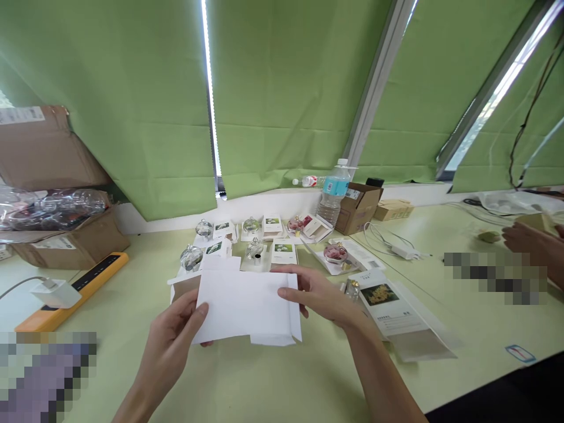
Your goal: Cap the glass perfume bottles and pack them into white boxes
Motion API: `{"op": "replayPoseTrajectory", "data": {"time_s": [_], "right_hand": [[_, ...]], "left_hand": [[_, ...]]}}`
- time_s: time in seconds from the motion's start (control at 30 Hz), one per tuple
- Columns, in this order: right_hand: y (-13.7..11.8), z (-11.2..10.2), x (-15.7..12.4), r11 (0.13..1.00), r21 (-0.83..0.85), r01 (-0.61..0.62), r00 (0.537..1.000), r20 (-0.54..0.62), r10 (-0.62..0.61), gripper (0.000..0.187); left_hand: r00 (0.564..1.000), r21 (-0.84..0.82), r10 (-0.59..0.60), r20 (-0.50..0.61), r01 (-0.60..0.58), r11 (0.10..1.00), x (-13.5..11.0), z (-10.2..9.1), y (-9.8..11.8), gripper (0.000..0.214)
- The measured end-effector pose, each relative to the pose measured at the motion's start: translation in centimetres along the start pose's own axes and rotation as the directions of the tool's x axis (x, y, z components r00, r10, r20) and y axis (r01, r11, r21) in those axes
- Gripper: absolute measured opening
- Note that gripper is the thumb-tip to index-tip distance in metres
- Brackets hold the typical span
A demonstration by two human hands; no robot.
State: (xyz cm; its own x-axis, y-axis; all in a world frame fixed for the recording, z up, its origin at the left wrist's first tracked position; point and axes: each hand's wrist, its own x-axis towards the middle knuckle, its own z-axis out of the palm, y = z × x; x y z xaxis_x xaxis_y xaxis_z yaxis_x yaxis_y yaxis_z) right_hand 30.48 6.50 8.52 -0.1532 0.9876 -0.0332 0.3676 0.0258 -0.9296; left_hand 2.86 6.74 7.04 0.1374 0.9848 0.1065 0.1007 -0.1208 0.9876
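Between my hands is a white paper carton [247, 305], its plain face turned to me, with flaps at the right and lower edges. My left hand [174, 329] pinches its left side, thumb in front. My right hand [315, 294] grips the upper right edge, fingers partly behind it. Past the carton stand small clear glass jars, among them a jar with pink contents [335, 253] and a jar with green contents [251, 225], each beside a printed white card box [283, 251]. Right of my right forearm lies an opened carton with a yellow flower picture [379, 295].
An orange power strip [99, 279] with a white plug lies left, before an open cardboard box [66, 247] of plastic-wrapped things. A water bottle [332, 197] and a small brown box [356, 208] stand at the back. A charger [404, 251] with cable and another person's hands [531, 244] are right.
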Motion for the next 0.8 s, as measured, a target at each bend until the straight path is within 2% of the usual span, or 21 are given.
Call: {"op": "replayPoseTrajectory", "data": {"time_s": [0.2, 0.3, 0.4, 0.43, 0.5, 0.57, 0.67, 0.8], "right_hand": [[0.6, 0.3, 0.5, 0.994, 0.103, 0.030, 0.998, -0.065, -0.023, 0.037], [0.8, 0.8, 0.7, 0.993, 0.114, 0.042, 0.996, -0.081, -0.033, 0.037], [0.6, 1.4, 0.8, 0.992, 0.114, 0.059, 0.997, -0.046, -0.054, 0.036], [0.6, 1.6, 0.8, 0.992, 0.112, 0.065, 0.998, -0.033, -0.062, 0.036], [0.3, 2.1, 0.8, 0.992, 0.099, 0.078, 0.997, -0.012, -0.077, 0.034], [0.2, 2.5, 0.8, 0.993, 0.075, 0.086, 0.996, 0.007, -0.087, 0.032], [-0.1, 3.1, 0.9, 0.995, 0.053, 0.088, 0.995, 0.034, -0.090, 0.031], [-0.2, 3.6, 0.9, 0.994, 0.055, 0.096, 0.992, 0.075, -0.100, 0.034]], "left_hand": [[0.999, -0.073, 0.002, 0.052, 0.002, 0.997, 0.2, -0.8, -0.4, 0.052], [0.994, -0.109, -0.067, 0.089, 0.076, 0.991, 0.3, -1.1, -1.1, 0.061], [0.986, -0.069, -0.138, 0.090, 0.145, 0.987, 0.1, -1.3, -2.0, 0.058], [0.980, -0.057, -0.145, 0.134, 0.154, 0.986, 0.0, -1.2, -2.3, 0.057], [0.947, -0.032, -0.107, 0.301, 0.122, 0.992, -0.2, -0.9, -2.4, 0.057], [0.894, -0.018, -0.073, 0.443, 0.090, 0.996, -0.2, -0.3, -1.9, 0.059], [0.855, -0.042, -0.145, 0.498, 0.191, 0.981, -0.3, 1.0, -0.9, 0.054], [0.821, -0.129, -0.251, 0.513, 0.363, 0.923, -0.5, 2.1, -0.6, 0.069]]}}
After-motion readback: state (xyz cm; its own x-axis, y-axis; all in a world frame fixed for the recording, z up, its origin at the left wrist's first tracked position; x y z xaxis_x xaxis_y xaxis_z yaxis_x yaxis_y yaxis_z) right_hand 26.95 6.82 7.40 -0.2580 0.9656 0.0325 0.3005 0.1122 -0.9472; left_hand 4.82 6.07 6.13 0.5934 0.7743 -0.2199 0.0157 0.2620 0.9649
